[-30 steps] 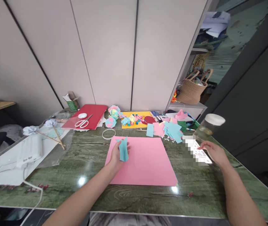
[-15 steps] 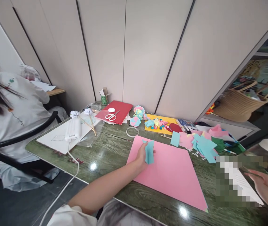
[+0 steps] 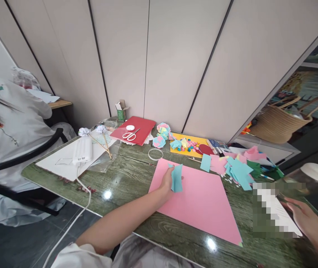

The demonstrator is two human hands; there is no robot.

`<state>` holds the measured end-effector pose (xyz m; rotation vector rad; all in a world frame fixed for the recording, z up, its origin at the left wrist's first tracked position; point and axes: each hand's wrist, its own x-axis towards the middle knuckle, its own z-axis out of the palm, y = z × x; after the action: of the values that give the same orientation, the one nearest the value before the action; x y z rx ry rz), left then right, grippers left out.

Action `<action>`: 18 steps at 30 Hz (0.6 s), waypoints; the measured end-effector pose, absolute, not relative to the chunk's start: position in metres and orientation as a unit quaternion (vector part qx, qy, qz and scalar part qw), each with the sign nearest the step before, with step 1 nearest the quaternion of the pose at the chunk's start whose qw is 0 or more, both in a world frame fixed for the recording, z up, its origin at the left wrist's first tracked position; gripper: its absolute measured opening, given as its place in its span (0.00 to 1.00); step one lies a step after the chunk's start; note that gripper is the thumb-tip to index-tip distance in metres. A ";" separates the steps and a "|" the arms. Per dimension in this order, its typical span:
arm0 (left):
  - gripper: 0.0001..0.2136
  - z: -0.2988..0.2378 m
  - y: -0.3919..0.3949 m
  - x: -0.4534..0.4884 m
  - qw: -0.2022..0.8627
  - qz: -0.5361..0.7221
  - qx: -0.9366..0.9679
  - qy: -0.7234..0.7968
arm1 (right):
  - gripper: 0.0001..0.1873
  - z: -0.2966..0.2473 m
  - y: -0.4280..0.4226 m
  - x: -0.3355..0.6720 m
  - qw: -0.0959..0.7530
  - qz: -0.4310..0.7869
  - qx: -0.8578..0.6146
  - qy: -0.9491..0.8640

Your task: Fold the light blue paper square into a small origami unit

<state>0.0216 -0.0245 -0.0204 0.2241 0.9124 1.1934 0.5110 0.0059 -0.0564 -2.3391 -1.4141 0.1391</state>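
Note:
My left hand (image 3: 167, 180) pinches a folded light-blue paper piece (image 3: 177, 178) and rests on a large pink paper sheet (image 3: 203, 201) lying on the green marble-look table (image 3: 128, 178). At the far right my right hand (image 3: 309, 223) lies on a white sheet (image 3: 281, 216) beside a clear jar with a white lid (image 3: 312, 178); its fingers look stretched out and hold nothing I can see.
Cut blue and pink paper squares (image 3: 235, 167), a yellow sheet with small beads (image 3: 188, 145), folded paper balls (image 3: 161, 136), a tape ring (image 3: 156, 153), scissors on a red folder (image 3: 131, 134) and a white power strip (image 3: 82, 150) crowd the back. A person in white (image 3: 10, 126) sits at left.
The view has swung left, bringing the seated person into sight. My left hand still holds the blue paper on the pink sheet; my right hand stays on the white sheet.

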 end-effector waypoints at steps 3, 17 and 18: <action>0.16 -0.022 -0.024 0.022 0.725 0.542 0.102 0.412 | 0.20 -0.051 0.006 0.506 0.192 0.113 -0.854 -0.471; 0.14 -0.019 -0.023 0.021 0.720 0.546 0.094 0.418 | 0.27 -0.051 -0.016 0.523 0.160 0.251 -0.793 -0.531; 0.14 -0.018 -0.024 0.021 0.720 0.545 0.094 0.420 | 0.27 -0.051 -0.016 0.522 0.157 0.222 -0.800 -0.536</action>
<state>0.0214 -0.0236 -0.0181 0.2071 0.9280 1.2055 0.5220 -0.0159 -0.0508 -2.2885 -1.5336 0.6342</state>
